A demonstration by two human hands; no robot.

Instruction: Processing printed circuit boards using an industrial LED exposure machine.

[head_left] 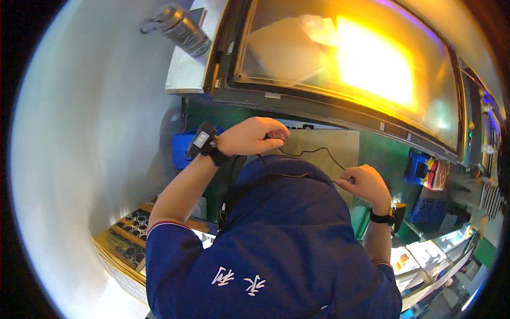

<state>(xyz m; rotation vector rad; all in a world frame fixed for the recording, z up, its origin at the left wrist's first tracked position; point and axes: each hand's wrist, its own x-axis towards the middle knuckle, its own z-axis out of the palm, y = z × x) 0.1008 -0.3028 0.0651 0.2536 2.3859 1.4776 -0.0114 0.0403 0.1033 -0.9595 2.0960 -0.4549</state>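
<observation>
A: Head view. First entry?
B: Black cable (322, 148), one, thin; wavy run between the two hands, seen against a pale board (344, 142).
A: Left hand (254, 135)?
B: One, bare, black device (201, 140) strapped at the wrist. Thumb and fingers curled, tips slightly apart, just beside the cable (palm in shadow); whether they clamp it, I cannot tell.
A: Right hand (370, 186)?
B: One, lower, black band (381, 218) at the wrist. Fingers bent together, closed on the cable where it reaches them.
A: Surroundings?
B: Navy garment (289, 234), white marks, below the hands. Framed glass panel (276, 61), glowing yellow at right of centre, above. Bottle (184, 33), dark, tilted in view (lens bend, perhaps), on a white surface (182, 76), upper left.
</observation>
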